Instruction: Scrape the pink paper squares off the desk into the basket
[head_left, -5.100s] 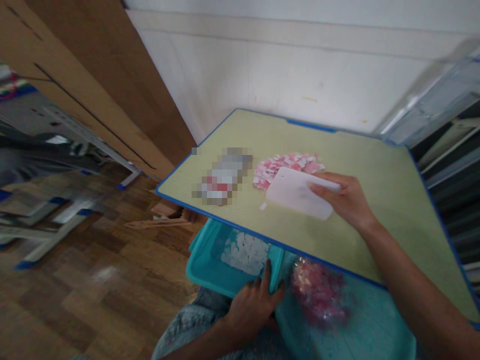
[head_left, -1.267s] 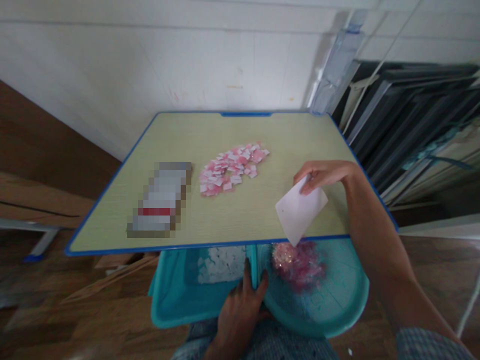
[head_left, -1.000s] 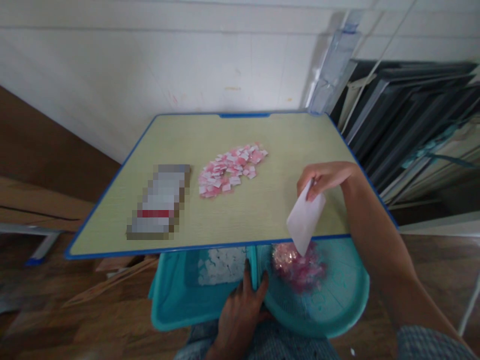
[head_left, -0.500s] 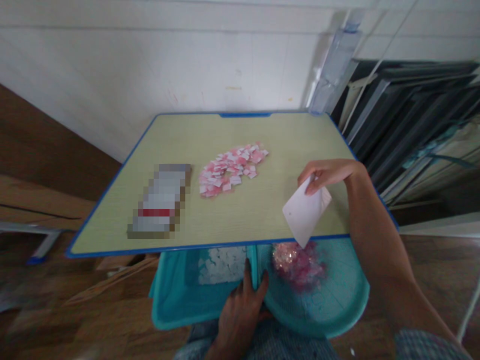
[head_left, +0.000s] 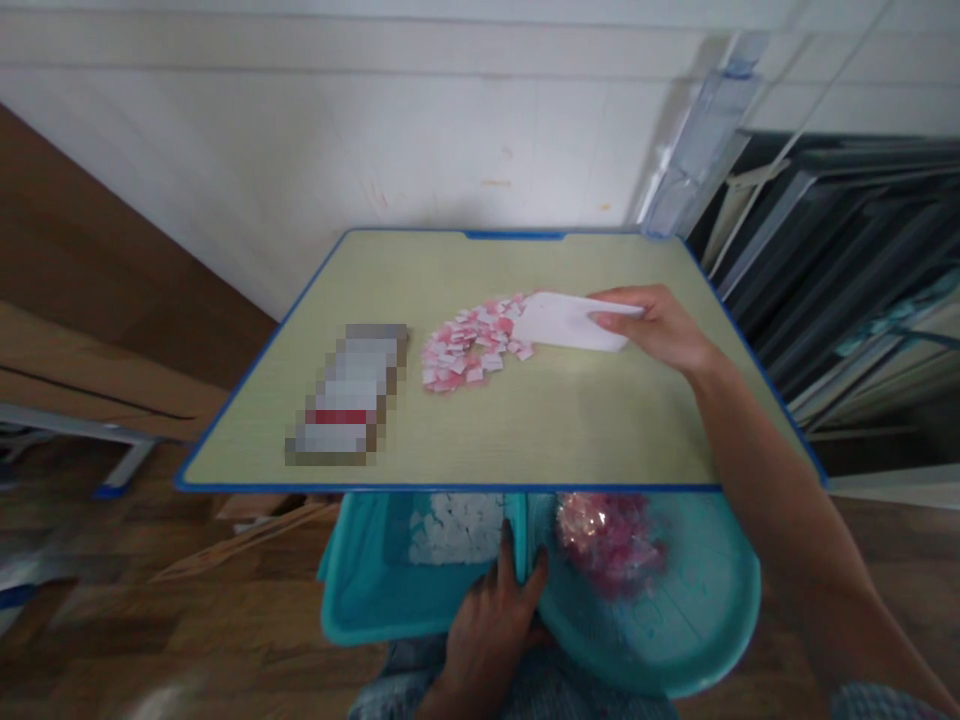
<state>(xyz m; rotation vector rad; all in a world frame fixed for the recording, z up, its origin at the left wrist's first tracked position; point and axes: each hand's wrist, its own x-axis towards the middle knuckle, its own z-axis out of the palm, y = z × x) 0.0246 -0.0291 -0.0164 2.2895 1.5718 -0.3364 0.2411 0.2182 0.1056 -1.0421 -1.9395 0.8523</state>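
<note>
My right hand [head_left: 649, 325] pinches a white flat card [head_left: 566, 320] with rounded corners by its right end, low over the table. The card's left edge meets the right end of a pile of small pink and white square pieces [head_left: 469, 345]; whether it touches them is hard to tell. Below the table's front edge, my left hand [head_left: 495, 615] grips the adjoining rims of a teal rectangular basin [head_left: 405, 622] and a round teal basin [head_left: 712, 640]. White pieces [head_left: 457, 528] lie in the rectangular basin. Shiny pink pieces [head_left: 607, 540] lie in the round one.
The folding table [head_left: 600, 440] has a blue edge and stands against a white wall. A blurred-out rectangular object [head_left: 349, 395] lies on its left side. A clear plastic bottle [head_left: 701, 140] stands behind the right corner, and dark panels [head_left: 855, 230] lean at the right.
My right hand has moved up and left, turning the card from hanging over the front edge to lying low beside the pile. My left hand stays at the basin rims. The view has shifted slightly.
</note>
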